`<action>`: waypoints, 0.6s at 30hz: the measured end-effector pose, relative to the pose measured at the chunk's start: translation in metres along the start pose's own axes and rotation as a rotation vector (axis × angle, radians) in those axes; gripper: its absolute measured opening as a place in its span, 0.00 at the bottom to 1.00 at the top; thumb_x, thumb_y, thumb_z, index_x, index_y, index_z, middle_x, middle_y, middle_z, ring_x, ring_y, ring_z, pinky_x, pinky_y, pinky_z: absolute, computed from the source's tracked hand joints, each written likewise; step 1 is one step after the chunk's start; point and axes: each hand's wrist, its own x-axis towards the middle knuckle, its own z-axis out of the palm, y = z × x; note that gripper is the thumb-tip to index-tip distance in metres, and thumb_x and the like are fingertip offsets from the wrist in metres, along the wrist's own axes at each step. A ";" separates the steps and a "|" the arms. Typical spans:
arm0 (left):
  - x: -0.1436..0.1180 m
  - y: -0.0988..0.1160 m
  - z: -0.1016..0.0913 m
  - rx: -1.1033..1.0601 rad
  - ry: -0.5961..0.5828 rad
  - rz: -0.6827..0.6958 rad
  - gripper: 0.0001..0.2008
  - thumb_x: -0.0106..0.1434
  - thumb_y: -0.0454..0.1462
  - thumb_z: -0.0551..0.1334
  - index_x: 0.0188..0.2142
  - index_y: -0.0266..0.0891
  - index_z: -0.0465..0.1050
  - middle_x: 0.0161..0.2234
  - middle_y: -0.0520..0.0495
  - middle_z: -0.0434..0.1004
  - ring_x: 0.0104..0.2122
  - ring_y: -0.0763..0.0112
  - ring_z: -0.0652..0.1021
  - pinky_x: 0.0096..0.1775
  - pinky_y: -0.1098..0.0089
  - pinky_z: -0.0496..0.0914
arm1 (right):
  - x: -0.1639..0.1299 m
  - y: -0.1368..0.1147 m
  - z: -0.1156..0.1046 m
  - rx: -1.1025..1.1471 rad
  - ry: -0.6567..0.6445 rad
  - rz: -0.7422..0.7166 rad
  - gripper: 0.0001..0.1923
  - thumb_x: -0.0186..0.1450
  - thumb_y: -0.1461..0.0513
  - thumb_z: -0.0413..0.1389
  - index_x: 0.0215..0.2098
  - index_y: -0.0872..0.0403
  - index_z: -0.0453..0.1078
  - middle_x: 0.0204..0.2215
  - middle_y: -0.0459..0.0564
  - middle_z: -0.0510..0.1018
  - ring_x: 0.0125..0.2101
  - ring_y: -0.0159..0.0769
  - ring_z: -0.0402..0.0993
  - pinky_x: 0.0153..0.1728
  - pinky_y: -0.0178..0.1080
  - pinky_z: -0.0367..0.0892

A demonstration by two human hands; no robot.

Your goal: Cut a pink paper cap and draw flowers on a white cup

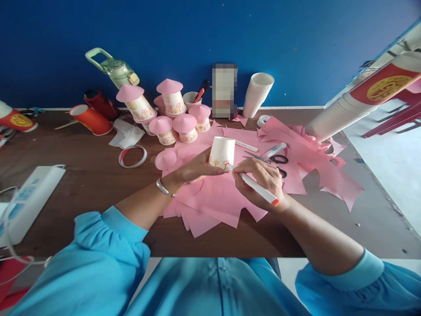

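The left hand (197, 166) has its fingers closed on an upturned white paper cup (222, 152); the right hand (263, 177) has its fingers pinching a white marker pen (258, 188) whose tip touches the cup, above pink paper sheets (213, 206).

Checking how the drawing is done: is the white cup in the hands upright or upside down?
Upside down. The paper cup narrows toward its closed top end; the left hand steadies it while the right hand holds a marker against it.

Cup stack (257, 94), scissors (278, 159) (black-handled), power strip (28, 199).

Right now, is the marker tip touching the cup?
Touching. The head view shows the marker tip meeting the cup wall beside the drawn flowers, with no gap.
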 end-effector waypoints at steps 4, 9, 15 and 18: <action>0.001 -0.001 -0.001 0.011 -0.001 0.012 0.26 0.54 0.48 0.79 0.46 0.41 0.73 0.42 0.46 0.77 0.43 0.61 0.76 0.45 0.60 0.70 | -0.001 0.000 0.000 -0.006 0.000 0.004 0.11 0.67 0.72 0.58 0.39 0.48 0.69 0.27 0.41 0.81 0.24 0.31 0.80 0.25 0.35 0.73; 0.000 -0.001 0.001 -0.021 -0.003 0.010 0.27 0.54 0.50 0.79 0.46 0.41 0.73 0.44 0.45 0.78 0.45 0.59 0.76 0.48 0.58 0.70 | 0.001 0.001 -0.001 -0.024 -0.009 -0.006 0.11 0.68 0.72 0.58 0.39 0.48 0.68 0.27 0.41 0.81 0.24 0.30 0.79 0.25 0.34 0.73; -0.001 0.003 0.004 -0.074 -0.043 0.021 0.24 0.56 0.49 0.78 0.45 0.42 0.73 0.41 0.47 0.78 0.44 0.60 0.77 0.49 0.57 0.70 | 0.004 0.001 -0.004 -0.028 -0.016 -0.012 0.12 0.67 0.72 0.59 0.39 0.49 0.66 0.27 0.41 0.81 0.23 0.31 0.78 0.25 0.34 0.72; -0.001 0.001 0.004 -0.089 -0.029 0.019 0.23 0.57 0.47 0.78 0.45 0.42 0.73 0.41 0.48 0.78 0.43 0.62 0.76 0.47 0.60 0.69 | 0.004 0.000 -0.004 -0.033 -0.016 -0.022 0.13 0.66 0.73 0.58 0.39 0.49 0.65 0.26 0.41 0.80 0.23 0.31 0.77 0.25 0.34 0.71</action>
